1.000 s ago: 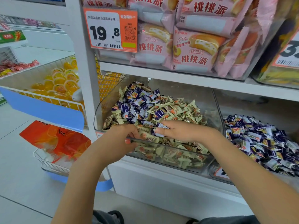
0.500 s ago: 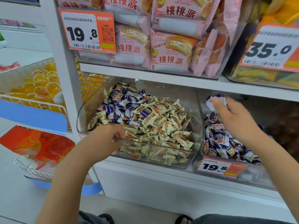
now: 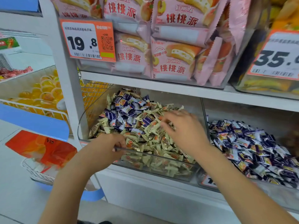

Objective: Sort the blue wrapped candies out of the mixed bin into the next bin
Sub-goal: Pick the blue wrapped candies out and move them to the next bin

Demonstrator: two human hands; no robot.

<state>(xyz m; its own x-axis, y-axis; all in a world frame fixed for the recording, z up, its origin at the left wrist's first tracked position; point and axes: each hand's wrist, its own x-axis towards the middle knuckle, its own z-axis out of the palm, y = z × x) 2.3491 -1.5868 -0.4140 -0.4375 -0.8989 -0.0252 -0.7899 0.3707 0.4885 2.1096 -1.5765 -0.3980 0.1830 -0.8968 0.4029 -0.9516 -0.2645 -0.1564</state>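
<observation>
- The mixed bin (image 3: 100, 110), centre frame, is steadied by the left hand (image 3: 105, 149), clamped on its front rim.
- Blue candies (image 3: 116, 116) lie upper left in its pile.
- The right hand (image 3: 182, 128), back from the next bin (image 3: 204, 110) at right, now reaches in; its grip cannot be told.

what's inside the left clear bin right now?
The mixed bin holds blue candies heaped at the back left and cream candies elsewhere. The right hand covers part of the pile; deeper layers are hidden.
</observation>
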